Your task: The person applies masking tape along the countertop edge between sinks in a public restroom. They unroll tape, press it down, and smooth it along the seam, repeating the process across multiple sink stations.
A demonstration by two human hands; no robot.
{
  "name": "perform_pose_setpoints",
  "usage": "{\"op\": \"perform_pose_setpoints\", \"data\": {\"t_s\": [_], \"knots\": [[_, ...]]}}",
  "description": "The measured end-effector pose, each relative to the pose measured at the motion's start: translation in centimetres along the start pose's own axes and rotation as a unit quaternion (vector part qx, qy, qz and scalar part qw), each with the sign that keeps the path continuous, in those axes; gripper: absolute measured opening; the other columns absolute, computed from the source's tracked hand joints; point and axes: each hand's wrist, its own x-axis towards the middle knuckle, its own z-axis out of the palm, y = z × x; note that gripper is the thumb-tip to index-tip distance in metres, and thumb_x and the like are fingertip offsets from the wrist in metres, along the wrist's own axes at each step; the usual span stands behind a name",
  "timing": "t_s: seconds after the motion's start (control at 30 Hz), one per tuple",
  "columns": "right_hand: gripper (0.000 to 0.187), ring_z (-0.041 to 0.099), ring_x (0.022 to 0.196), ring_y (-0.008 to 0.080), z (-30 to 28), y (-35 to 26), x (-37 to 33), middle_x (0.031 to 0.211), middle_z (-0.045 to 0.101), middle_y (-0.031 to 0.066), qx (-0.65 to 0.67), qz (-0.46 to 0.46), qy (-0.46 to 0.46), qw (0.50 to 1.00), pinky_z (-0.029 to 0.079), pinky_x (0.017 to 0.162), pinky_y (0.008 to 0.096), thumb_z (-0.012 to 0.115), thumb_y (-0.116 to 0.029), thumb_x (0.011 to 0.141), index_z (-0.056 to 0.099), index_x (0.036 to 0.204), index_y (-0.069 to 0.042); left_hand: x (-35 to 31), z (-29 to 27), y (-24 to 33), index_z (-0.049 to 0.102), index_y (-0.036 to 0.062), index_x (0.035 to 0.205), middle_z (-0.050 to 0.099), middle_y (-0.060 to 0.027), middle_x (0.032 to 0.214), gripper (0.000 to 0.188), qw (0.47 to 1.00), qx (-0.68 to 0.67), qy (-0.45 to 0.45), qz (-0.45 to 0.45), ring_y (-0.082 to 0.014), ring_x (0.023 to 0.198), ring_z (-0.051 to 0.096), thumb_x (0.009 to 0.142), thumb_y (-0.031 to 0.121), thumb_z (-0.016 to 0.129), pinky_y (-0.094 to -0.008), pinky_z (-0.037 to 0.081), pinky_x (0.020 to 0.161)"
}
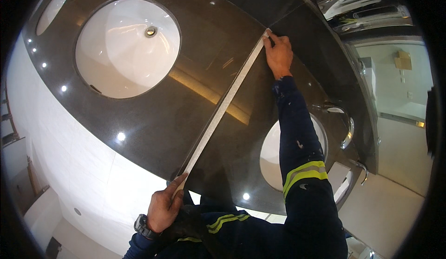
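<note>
A long, narrow pale strip (225, 102), which looks like masking tape, runs straight across the dark, glossy countertop (153, 124) from its back edge to its front edge. A thin dark line, seemingly a joint, follows the strip's left side. My right hand (279, 55) reaches to the back, its thumb and forefinger closed on the strip's far end by the backsplash. At the front edge my left hand (165, 205), with a dark watch on the wrist, pinches the near end between thumb and fingers. The strip looks taut between both hands.
A round white basin (116, 68) is set left of the strip. Another basin (270, 159) lies partly under my right arm, beside a curved chrome faucet (347, 131). The dark backsplash (302, 38) rises behind, and a white curved front panel (83, 133) borders the counter.
</note>
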Motion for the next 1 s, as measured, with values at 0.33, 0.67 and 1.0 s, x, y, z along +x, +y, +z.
{"op": "perform_pose_setpoints", "data": {"t_s": [0.33, 0.67, 1.0], "knots": [[0.041, 0.060, 0.109, 0.0312, 0.2, -0.1, -0.9, 0.111, 0.061, 0.0111, 0.002, -0.001, 0.005, 1.000, 0.047, 0.096, 0.0481, 0.063, -0.045, 0.098, 0.072, 0.132, -0.024, -0.5, -0.2, 0.4, 0.055, 0.0052, 0.148, 0.065, -0.0103, 0.068, 0.049, 1.000, 0.016, 0.002, -0.003, -0.0173, 0.062, 0.063, 0.099, 0.004, 0.049, -0.0329, 0.054, 0.067], [0.040, 0.059, 0.110, 0.0302, 0.7, -0.2, -0.5, 0.112, 0.060, 0.0104, -0.017, -0.009, 0.037, 0.999, 0.045, 0.098, 0.0484, 0.061, -0.043, 0.099, 0.071, 0.134, -0.025, 0.1, 0.4, 0.5, 0.053, 0.0096, 0.149, 0.072, -0.0253, 0.098, 0.052, 1.000, 0.029, -0.008, 0.001, -0.0375, 0.075, 0.073, 0.097, 0.006, 0.055, -0.0399, 0.058, 0.073], [0.041, 0.057, 0.113, 0.0294, 0.5, 0.3, -1.8, 0.117, 0.058, 0.0103, -0.041, -0.060, 0.030, 0.997, 0.045, 0.101, 0.0461, 0.058, -0.020, 0.097, 0.069, 0.135, -0.025, -0.1, 0.4, 0.1, 0.053, 0.0066, 0.150, 0.069, -0.0119, 0.074, 0.052, 1.000, 0.001, 0.007, 0.006, -0.0184, 0.067, 0.065, 0.099, 0.003, 0.050, -0.0343, 0.055, 0.073]]}}
